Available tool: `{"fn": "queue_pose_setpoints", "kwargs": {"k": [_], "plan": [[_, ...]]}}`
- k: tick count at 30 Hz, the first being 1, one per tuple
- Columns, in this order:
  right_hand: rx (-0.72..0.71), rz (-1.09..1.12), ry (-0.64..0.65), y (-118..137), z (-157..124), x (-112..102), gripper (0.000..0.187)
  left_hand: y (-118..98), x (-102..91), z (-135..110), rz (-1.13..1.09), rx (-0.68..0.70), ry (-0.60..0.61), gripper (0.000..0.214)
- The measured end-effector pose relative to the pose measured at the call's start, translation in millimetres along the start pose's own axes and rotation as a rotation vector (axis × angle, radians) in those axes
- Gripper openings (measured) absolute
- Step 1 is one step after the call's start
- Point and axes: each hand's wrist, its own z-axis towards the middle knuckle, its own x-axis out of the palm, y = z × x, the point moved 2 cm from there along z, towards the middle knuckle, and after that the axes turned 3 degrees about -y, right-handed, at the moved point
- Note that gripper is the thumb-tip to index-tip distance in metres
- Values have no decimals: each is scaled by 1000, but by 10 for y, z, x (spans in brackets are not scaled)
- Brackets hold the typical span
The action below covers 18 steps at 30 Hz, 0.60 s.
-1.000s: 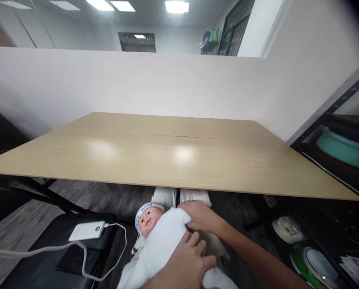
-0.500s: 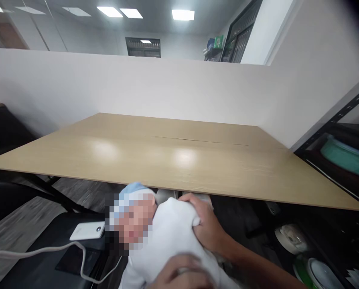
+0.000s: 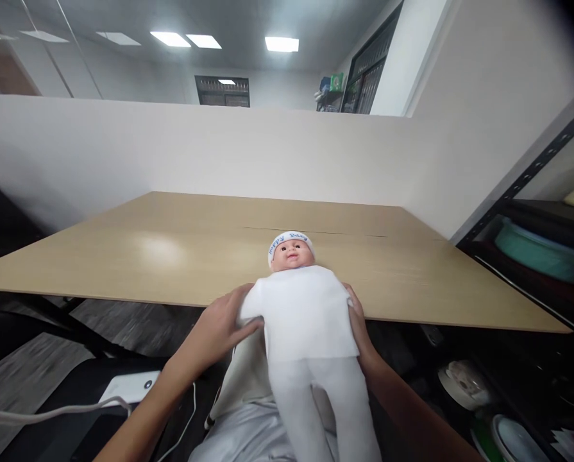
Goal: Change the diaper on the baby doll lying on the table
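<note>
A baby doll point(image 3: 308, 314) in a white top, white trousers and a lettered headband is held upright between my hands, facing me. Its head overlaps the near part of the wooden table point(image 3: 210, 256), and its legs hang over my lap. My left hand point(image 3: 229, 324) grips the doll's sleeve and arm on the left side, thumb against the torso. My right hand point(image 3: 358, 321) clasps the opposite arm, with part of its fingers hidden behind the doll.
On the black chair point(image 3: 41, 417) at left lie a white phone-like device point(image 3: 130, 388) and a pale cable point(image 3: 36, 418). A dark shelf point(image 3: 551, 212) at right carries a teal container point(image 3: 541, 250). White dishes point(image 3: 464, 385) sit lower right. A white wall point(image 3: 267, 154) stands behind the table.
The doll has turned from lying tilted to the left across the lap to upright and facing me. My left hand has shifted from low in front to the doll's arm.
</note>
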Motion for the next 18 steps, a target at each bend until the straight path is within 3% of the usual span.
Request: {"fn": "queue_pose_setpoints", "kwargs": {"k": [4,10,18], "plan": [[-25,-110,-37,40,148,-73,24,94,116,336,8,-34,70,46],[-302,-845,125,46,418,-467,26,195,211,564,5,-11,135,45],[-384,-987,320,-273,451,-745,29,321,303,674,57,39,146,47]]}}
